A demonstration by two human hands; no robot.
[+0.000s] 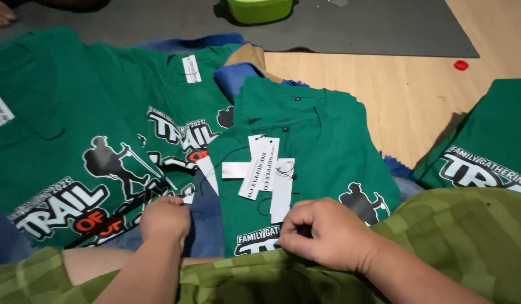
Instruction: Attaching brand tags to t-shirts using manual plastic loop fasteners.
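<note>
Several green printed T-shirts lie spread on the floor before me. My left hand (165,218) is closed, pinching the lower edge of the left green shirt (75,157) near a white tag. My right hand (328,233) is closed on the bottom hem of the middle green shirt (322,152), close to its printed lettering. White paper hang tags (260,169) on black strings lie on the front of that middle shirt. A folded green shirt (485,141) lies apart at the right.
Blue cloth (238,76) shows beneath the shirts. A green checked fabric (457,236) covers my lap at the bottom. A grey mat (356,28) with a lime-green bowl (259,10) lies at the back. A red cap (461,65) sits on the wooden floor (395,95).
</note>
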